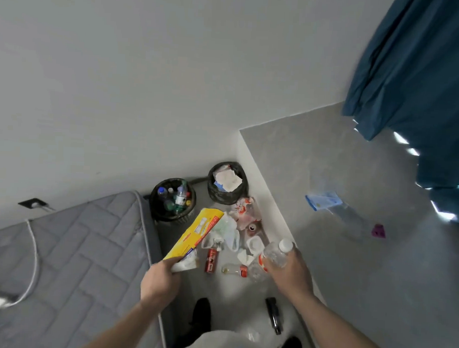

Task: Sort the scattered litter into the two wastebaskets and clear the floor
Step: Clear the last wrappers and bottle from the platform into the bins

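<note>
- The clear plastic bottle (277, 252) is held up in the right hand (288, 268), fingers wrapped round its body, white cap pointing away from the person, above the floor litter.
- The yellow paper packet (194, 238) is pinched at its near end by the left hand (160, 278), and its far end reaches toward the wastebaskets.
- The bottle wastebasket (172, 200) stands by the mattress corner (132, 203) and already holds bottles; the paper wastebasket (226, 183) just beside it, against the wall, holds crumpled paper.
- To do this step well, I judge each hand should cross to its matching bin: bottle to the bottle bin, packet to the paper bin. Carry each piece right over the rim before letting go, since the openings are small and the paper bin looks full.
- On the floor between hands and bins lie a red can (211, 261), a small bottle with a red label (234, 269), plastic bags (227, 230) and tissue (245, 256).
- Well apart, on the grey floor toward the curtain (416, 76), lie a blue packet (323, 200) and a purple scrap (378, 231).
</note>
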A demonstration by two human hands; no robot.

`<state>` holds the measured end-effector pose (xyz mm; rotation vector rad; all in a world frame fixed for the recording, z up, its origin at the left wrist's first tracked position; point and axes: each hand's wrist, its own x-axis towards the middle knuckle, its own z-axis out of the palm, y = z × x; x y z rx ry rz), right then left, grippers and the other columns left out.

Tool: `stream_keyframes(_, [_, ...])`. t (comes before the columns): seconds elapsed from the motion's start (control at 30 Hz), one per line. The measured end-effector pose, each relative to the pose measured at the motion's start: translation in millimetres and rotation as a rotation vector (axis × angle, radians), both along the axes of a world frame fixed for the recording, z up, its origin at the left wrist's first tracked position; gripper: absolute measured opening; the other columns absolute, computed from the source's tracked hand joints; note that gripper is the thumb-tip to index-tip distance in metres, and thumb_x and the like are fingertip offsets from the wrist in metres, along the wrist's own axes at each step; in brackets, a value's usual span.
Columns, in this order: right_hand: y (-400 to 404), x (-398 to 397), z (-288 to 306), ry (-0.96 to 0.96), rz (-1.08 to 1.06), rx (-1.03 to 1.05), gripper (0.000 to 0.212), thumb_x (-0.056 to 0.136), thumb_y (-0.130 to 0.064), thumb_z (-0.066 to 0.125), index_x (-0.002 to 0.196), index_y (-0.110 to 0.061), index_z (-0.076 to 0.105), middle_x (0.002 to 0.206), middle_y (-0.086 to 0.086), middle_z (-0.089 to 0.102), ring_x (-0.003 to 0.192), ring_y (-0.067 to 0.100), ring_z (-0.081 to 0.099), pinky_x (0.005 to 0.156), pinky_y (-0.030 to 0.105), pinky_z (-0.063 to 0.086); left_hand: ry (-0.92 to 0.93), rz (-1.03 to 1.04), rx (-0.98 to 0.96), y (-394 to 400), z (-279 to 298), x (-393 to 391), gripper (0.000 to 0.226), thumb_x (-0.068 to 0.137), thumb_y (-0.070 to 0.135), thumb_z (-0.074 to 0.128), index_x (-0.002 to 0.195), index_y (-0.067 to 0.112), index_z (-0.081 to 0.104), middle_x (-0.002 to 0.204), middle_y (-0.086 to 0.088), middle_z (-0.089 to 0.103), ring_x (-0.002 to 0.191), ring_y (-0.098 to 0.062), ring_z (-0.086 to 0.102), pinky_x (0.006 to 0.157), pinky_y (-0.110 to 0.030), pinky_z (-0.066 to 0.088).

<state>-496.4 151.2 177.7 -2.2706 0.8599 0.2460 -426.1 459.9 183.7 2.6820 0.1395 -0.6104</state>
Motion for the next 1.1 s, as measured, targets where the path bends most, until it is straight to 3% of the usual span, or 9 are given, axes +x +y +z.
stream_keyframes(0.17, [46.4,35.0,19.7,-0.043,0.006,0.028,0.057,0.075,-0.048,0.079,0.118,-0.018,0.055,0.106,-0.001,0.055,0.103,0.03,0.064,0.075,0.032,0.046,-0.006,0.035,0.014,52.7,4.5,72.0,0.045,0.081,0.026,0.054,0.118,0.047,0.069,0.093,-0.001,0.074,0.092,-0.032,0.069,0.073,-0.036,0.055])
stream_keyframes(0.33, [41.3,59.0,28.8,-0.137,-0.058,0.096,0.075,0.071,-0.047,0.084,0.13,-0.035,0.039,0.109,-0.011,0.058,0.096,0.023,0.063,0.074,0.034,0.048,-0.088,0.075,-0.019,65.3,11.3,133.6,0.036,0.089,0.022,0.058,0.115,0.041,0.073,0.097,-0.008,0.075,0.095,-0.038,0.068,0.073,-0.037,0.051])
stream_keyframes(0.43, [31.3,82.5,20.3,-0.108,-0.037,0.096,0.059,0.071,-0.049,0.081,0.118,-0.034,0.047,0.106,-0.008,0.064,0.1,0.025,0.065,0.076,0.035,0.05,-0.14,0.108,0.008,74.7,15.8,161.6,0.033,0.089,0.026,0.057,0.114,0.037,0.075,0.097,-0.012,0.075,0.097,-0.041,0.068,0.076,-0.039,0.053])
stream_keyframes(0.53, [33.4,113.0,13.2,-0.078,-0.018,0.123,0.048,0.073,-0.049,0.079,0.108,-0.031,0.051,0.102,-0.007,0.065,0.095,0.024,0.066,0.074,0.034,0.049,-0.184,0.142,-0.007,83.6,26.2,182.2,0.033,0.086,0.03,0.052,0.109,0.037,0.074,0.089,-0.012,0.073,0.091,-0.042,0.067,0.07,-0.038,0.051])
stream_keyframes(0.73, [62.6,180.8,25.3,-0.161,0.041,0.216,0.041,0.073,-0.03,0.081,0.097,-0.038,0.049,0.086,-0.017,0.061,0.073,0.002,0.058,0.059,0.019,0.041,-0.227,0.2,-0.015,102.3,37.2,220.5,0.031,0.091,0.026,0.061,0.114,0.042,0.073,0.081,-0.008,0.071,0.086,-0.039,0.067,0.065,-0.033,0.046])
stream_keyframes(0.83, [80.5,221.5,25.2,-0.145,0.056,0.226,0.049,0.069,-0.044,0.081,0.102,-0.04,0.045,0.092,-0.017,0.06,0.082,0.013,0.061,0.071,0.03,0.049,-0.21,0.204,-0.016,110.9,34.9,249.1,0.029,0.092,0.027,0.057,0.11,0.043,0.073,0.078,-0.007,0.07,0.083,-0.038,0.066,0.064,-0.034,0.049])
stream_keyframes(0.9, [90.2,246.8,15.3,-0.128,0.074,0.253,0.049,0.069,-0.05,0.082,0.101,-0.04,0.046,0.094,-0.02,0.061,0.085,0.01,0.062,0.074,0.032,0.052,-0.184,0.197,-0.013,115.9,29.9,272.9,0.029,0.092,0.028,0.055,0.108,0.043,0.073,0.076,-0.005,0.069,0.081,-0.037,0.066,0.066,-0.035,0.052])
stream_keyframes(1.1, [128.7,330.3,-15.0,-0.12,0.026,0.258,0.046,0.072,-0.052,0.083,0.095,-0.041,0.045,0.087,-0.023,0.06,0.076,0.001,0.059,0.059,0.024,0.044,-0.073,0.092,-0.005,129.1,-2.8,377.8,0.038,0.088,0.026,0.053,0.116,0.044,0.072,0.077,0.001,0.069,0.081,-0.03,0.068,0.062,-0.031,0.048])
